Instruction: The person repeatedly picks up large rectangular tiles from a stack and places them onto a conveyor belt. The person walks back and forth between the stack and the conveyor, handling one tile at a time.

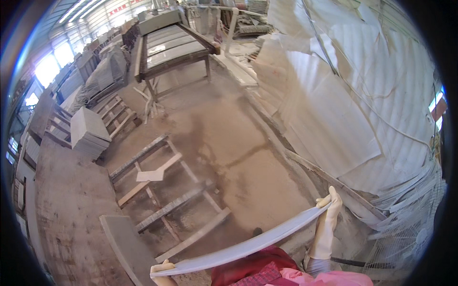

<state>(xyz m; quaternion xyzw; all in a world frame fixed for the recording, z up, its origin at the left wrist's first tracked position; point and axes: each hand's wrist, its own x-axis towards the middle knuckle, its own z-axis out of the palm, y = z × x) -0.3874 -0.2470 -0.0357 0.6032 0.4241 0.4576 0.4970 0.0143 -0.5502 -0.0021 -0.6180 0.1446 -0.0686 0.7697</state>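
Observation:
A long, thin, pale slab (pixel 248 245) stretches across in front of my body, its narrow edge facing up. My left hand (pixel 163 270), in a cream rubber glove, is closed over its left end, with thumb and fingers over the edge. At the other end, higher in the view, my right hand (pixel 330 204) grips it in a matching glove, the fingers folded over the corner. The slab's broad face is mostly hidden, so I cannot tell its full width. Beside my left hand, a grey slab (pixel 126 245) leans against the edge of a brown board-topped surface (pixel 71 200).
On the dusty floor lies a wooden frame (pixel 167 209) with a small broken pale piece (pixel 150 176). A stack of slabs (pixel 89 129) stands left, near a pallet (pixel 116 116). Farther off is a long table (pixel 176 45). White sheeting (pixel 334 105) hangs along the right.

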